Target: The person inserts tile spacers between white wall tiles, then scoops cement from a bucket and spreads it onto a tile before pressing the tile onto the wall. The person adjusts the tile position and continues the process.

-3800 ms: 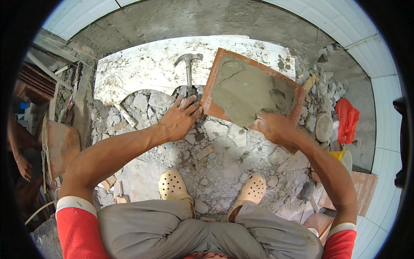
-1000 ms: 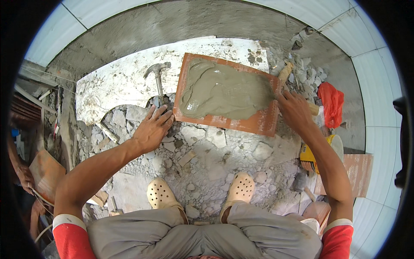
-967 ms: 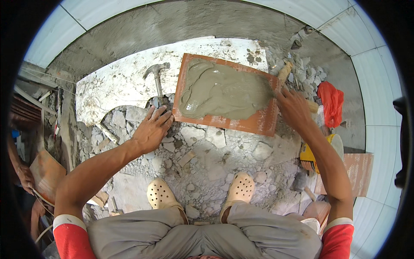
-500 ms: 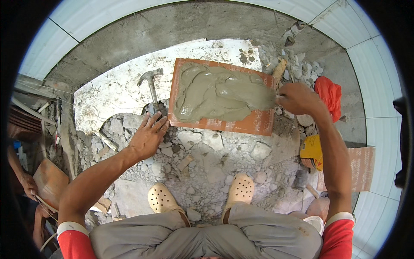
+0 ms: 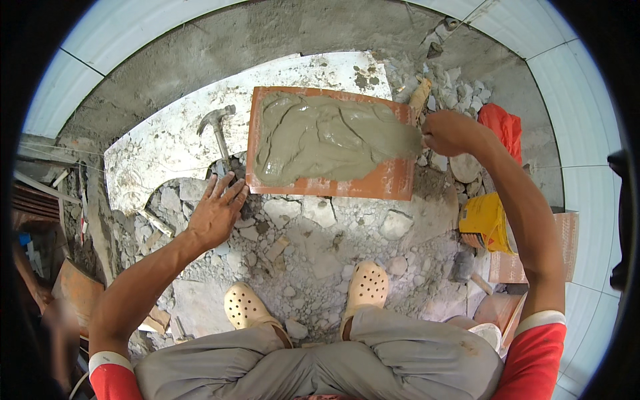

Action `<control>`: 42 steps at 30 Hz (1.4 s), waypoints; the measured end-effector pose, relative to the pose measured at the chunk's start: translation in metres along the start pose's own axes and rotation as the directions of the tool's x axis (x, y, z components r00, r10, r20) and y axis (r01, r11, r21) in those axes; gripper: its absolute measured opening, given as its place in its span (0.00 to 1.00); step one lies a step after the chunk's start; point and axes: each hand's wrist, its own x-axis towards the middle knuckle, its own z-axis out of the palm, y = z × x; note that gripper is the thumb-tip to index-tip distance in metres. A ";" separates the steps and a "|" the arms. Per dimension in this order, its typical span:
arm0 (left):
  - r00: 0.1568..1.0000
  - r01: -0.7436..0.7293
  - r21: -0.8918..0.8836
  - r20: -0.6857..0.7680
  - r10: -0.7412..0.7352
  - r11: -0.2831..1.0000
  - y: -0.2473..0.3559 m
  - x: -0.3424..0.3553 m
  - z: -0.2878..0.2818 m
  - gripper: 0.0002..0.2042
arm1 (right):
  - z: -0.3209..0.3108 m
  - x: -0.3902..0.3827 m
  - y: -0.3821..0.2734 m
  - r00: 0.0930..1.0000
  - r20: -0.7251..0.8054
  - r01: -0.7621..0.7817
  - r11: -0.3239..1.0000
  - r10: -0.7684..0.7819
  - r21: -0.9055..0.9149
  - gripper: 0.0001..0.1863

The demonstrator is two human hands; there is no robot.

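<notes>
An orange rectangular tile (image 5: 401, 187) lies over rubble and a dirty white board (image 5: 140, 157), thickly spread with grey-green wet mortar (image 5: 320, 137). My left hand (image 5: 215, 210) is open, fingers spread, fingertips at the tile's lower left corner. At the right edge of the tile my right hand (image 5: 445, 137) is closed on something I cannot make out, smeared where it meets the mortar. A steel claw hammer (image 5: 217, 120) lies on the board left of the tile, its handle end near my left fingers.
A yellow bucket (image 5: 483, 220), red bag (image 5: 500, 123) and spare tile (image 5: 560, 257) sit at right. White wall tiles (image 5: 580, 107) and a cement strip (image 5: 220, 47) border the work. At left, another person's arm (image 5: 30, 273) is beside a tile piece (image 5: 77, 293). Rubble (image 5: 313, 253) surrounds my feet.
Since 3.8 seconds ago the tile has straightened from its slant. In the last second my right hand has risen and closed, the mortar's ridges have changed, and the view has shifted.
</notes>
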 end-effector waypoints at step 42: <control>1.000 -0.007 -0.012 -0.014 0.007 1.000 0.002 0.000 -0.005 0.29 | 0.071 -0.123 -0.045 0.942 -0.213 -0.200 0.942 0.261 0.270 0.14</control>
